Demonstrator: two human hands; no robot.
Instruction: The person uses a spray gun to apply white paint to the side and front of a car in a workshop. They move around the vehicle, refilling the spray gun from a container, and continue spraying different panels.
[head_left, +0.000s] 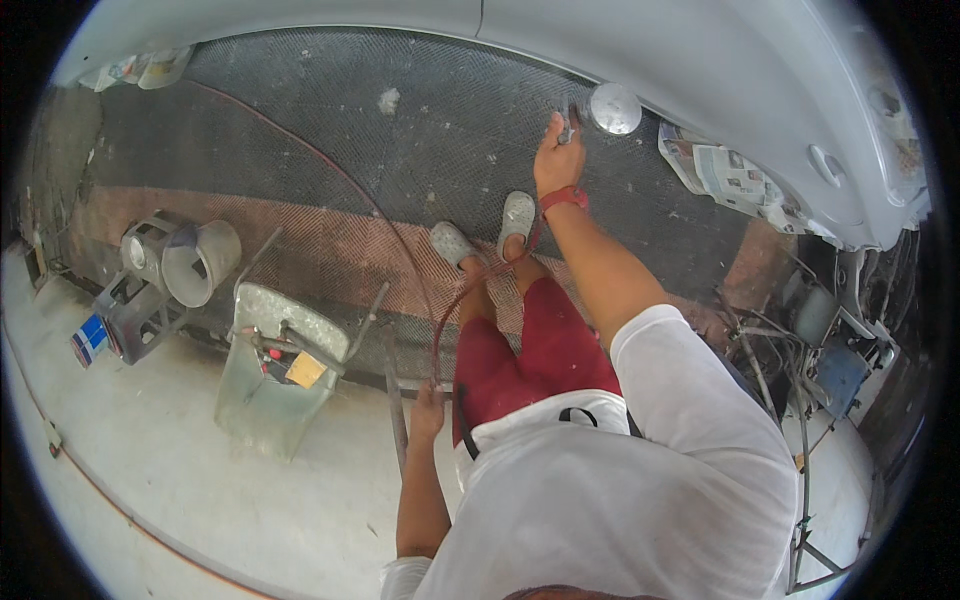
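My right hand (559, 160) is stretched forward, its fingers wrapped round the handle of a spray gun (567, 108). The gun's round silvery cup (615, 108) sits just right of the hand, close to the pale silver car body (720, 60). A reddish air hose (440, 335) passes near my right wrist, loops down in front of my legs, and runs off over the floor to the far left. Down at my left side, my left hand (427, 410) is closed on this hose. Shadow and distance hide the trigger finger's exact position.
Newspaper masking (725, 175) hangs along the car's lower edge. Left of me stand a grey plastic chair (270, 375) with small items on it, and a bucket (203, 263) beside a stool (140, 325). Metal frames (790, 360) stand to the right. An orange cord (110, 490) crosses the pale floor.
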